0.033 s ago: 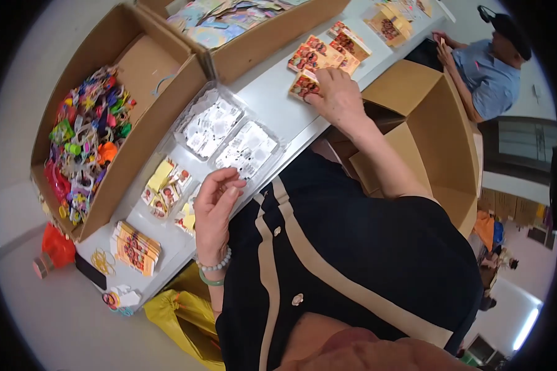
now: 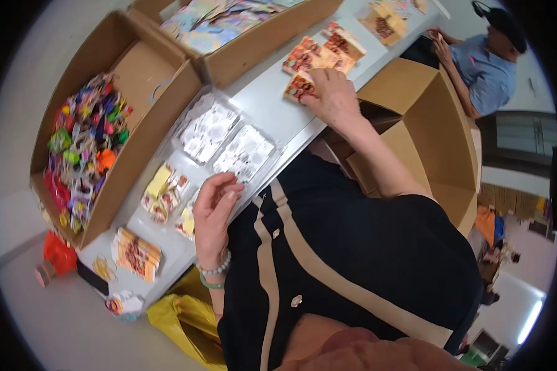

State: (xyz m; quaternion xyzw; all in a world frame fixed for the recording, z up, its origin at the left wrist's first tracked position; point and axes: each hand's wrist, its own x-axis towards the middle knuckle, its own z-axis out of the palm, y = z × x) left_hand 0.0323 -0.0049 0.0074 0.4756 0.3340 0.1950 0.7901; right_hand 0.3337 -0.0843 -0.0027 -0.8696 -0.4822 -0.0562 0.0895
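My right hand (image 2: 335,99) reaches across the table, its fingers and thumb closed on a small red-and-orange printed box (image 2: 299,85). Just beyond it lie more printed boxes (image 2: 309,54) of the same kind, partly overlapping. My left hand (image 2: 215,207), with a beaded bracelet and a green bangle at the wrist, hovers at the table's near edge. Its fingers are loosely bent, the thumb stands apart, and no object shows in it. Close to it are two clear plastic trays of white printed packets (image 2: 244,150) and a clear tray of yellow-and-red pieces (image 2: 165,193).
A carton (image 2: 145,114) of colourful small trinkets stands at the left, beside another with pastel sheets (image 2: 220,25). An open carton (image 2: 439,123) is at my right. Stacked printed cards (image 2: 137,255), rubber bands (image 2: 104,269) and a yellow bag (image 2: 185,318) are nearer. A person (image 2: 486,62) sits far right.
The whole view shifts slightly and blurs a little. Both hands keep nearly the same places, the right one still on the printed box.
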